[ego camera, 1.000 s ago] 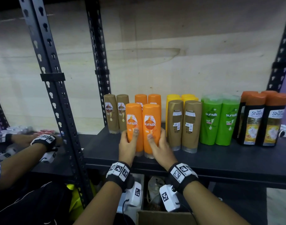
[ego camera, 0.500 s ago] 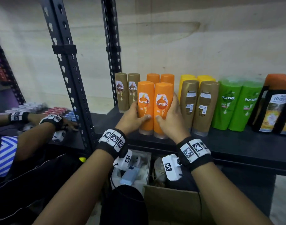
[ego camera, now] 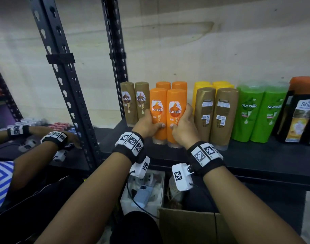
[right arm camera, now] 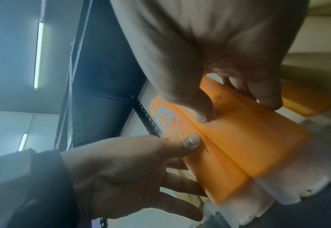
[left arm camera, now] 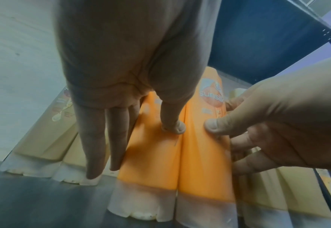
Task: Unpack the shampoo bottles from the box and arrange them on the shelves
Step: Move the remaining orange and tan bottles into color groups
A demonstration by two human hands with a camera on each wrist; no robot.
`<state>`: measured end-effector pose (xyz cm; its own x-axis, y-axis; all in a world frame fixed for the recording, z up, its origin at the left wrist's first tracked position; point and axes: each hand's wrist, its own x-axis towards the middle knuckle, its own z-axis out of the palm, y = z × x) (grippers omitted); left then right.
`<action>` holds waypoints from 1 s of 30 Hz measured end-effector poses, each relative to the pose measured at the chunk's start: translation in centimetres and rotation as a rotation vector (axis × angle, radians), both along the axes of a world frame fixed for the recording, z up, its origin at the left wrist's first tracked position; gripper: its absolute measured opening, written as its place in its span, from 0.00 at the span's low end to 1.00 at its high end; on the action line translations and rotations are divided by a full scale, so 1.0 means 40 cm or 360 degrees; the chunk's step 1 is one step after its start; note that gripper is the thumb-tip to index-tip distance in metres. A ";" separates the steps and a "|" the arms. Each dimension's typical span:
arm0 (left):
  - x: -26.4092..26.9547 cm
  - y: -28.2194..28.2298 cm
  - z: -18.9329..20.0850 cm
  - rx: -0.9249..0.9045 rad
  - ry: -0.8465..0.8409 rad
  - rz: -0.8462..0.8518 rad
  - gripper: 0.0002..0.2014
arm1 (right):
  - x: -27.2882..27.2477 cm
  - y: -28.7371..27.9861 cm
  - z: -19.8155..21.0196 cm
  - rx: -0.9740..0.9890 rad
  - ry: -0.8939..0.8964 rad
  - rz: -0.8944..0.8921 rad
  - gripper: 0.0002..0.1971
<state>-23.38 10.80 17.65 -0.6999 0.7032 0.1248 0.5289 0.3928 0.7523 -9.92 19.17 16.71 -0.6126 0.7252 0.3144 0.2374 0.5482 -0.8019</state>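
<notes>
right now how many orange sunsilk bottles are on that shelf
4: two front orange bottles, gripped by the left hand and right hand, and two back orange bottles directly behind. More could be hidden behind.

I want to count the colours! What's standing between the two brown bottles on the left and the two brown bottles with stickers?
Orange bottles: the front pair, gripped by the left hand and right hand, and another pair behind, seen in the head view.

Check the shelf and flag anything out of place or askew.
Two brown bottles right of the orange pair stand back-to-front, barcode labels facing out, unlike the other brown pair. Everything else stands upright.
</notes>
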 end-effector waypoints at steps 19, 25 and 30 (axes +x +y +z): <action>-0.074 0.110 -0.004 0.0048 -0.0067 0.0052 0.36 | -0.118 0.076 0.000 -0.0219 -0.0055 -0.0234 0.43; -0.086 0.113 0.003 0.0031 -0.0104 0.0001 0.39 | -0.125 0.086 0.004 -0.0251 -0.0043 -0.0214 0.43; -0.091 0.117 0.003 0.0069 -0.0129 -0.0004 0.38 | -0.128 0.091 0.005 -0.0271 -0.0041 -0.0202 0.43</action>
<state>-27.03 15.47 17.78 -0.7073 0.7000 0.0985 0.4666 0.3576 0.8089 -15.05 22.80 16.92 -0.5192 0.8384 0.1660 0.3176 0.3696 -0.8732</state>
